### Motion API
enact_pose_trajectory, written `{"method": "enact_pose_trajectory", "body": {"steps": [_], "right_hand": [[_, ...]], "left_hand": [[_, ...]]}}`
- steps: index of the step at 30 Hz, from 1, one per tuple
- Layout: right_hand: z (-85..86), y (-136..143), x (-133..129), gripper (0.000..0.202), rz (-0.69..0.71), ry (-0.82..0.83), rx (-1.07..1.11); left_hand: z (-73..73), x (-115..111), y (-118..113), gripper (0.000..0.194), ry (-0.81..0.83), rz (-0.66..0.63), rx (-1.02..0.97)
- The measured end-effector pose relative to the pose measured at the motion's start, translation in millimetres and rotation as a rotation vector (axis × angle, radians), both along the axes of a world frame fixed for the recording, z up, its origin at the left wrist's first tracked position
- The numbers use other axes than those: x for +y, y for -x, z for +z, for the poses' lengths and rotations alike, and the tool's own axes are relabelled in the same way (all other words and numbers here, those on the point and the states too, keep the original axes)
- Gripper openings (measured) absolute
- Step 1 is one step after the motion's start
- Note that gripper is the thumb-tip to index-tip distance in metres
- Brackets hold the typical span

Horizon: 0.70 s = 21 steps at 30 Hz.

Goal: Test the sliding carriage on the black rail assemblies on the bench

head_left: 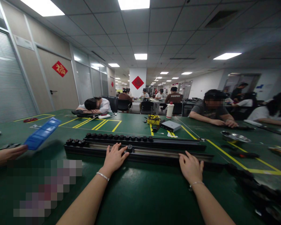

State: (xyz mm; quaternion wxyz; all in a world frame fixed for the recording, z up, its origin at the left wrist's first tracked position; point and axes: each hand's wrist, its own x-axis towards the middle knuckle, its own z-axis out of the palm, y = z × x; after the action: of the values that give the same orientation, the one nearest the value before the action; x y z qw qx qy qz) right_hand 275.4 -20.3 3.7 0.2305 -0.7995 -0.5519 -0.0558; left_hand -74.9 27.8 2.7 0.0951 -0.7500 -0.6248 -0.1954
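Two long black rails with a channel along the top lie side by side on the green table. My left hand (114, 158) rests on the nearer rail (154, 159) with its fingers spread. Close to its fingertips, a small round black part (130, 148) sits in the channel; whether they touch it I cannot tell. Farther right, my right hand (191, 167) lies over the same rail, fingers extended and apart. Several similar black parts (75, 142) stand at this rail's left end. The farther rail (178, 144) carries a row of them along its left part.
At the left, another person's hand (12, 154) holds a tilted blue compartment tray (42, 132). A grey box (170, 125), a yellow item with cables (154, 119) and a cup (170, 110) stand beyond the rails. A metal bowl (235, 137) and dark parts (267, 200) lie right.
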Motion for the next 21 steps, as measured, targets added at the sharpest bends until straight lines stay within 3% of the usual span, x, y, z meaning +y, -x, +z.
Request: {"method": "enact_pose_trajectory", "body": {"steps": [21], "right_hand": [[-4.1,-0.6,2.1,0.048,0.001,-0.023,-0.013]], "left_hand": [[-0.4,-2.0,-3.8,0.044,-0.037,-0.015,0.032]]}}
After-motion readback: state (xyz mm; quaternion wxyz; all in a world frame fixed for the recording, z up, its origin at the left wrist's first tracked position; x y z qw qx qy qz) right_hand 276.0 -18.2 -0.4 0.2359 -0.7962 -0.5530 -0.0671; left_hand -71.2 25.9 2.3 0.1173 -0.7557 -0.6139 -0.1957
